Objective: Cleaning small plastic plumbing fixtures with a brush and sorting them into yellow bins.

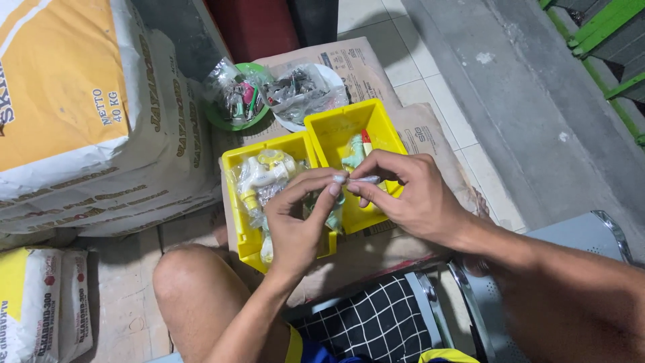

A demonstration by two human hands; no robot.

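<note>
My left hand [299, 218] and my right hand [410, 191] meet above two yellow plastic bins, pinching a small silvery part [355, 179] between their fingertips. The left yellow bin [234, 202] holds clear bags with pale plastic taps [265, 173]. The right yellow bin [349, 124] holds more bagged fittings, one with a red tip [366, 140]. Both bins stand on flattened brown cardboard [416, 131] on the tiled floor.
Stacked white and orange sacks [87, 114] rise on the left, with smaller sacks [44, 302] below. A green dish [222, 121] and a white dish [329, 75] hold bagged metal parts behind the bins. My bare knee [191, 282] is low centre; a metal chair [578, 235] stands right.
</note>
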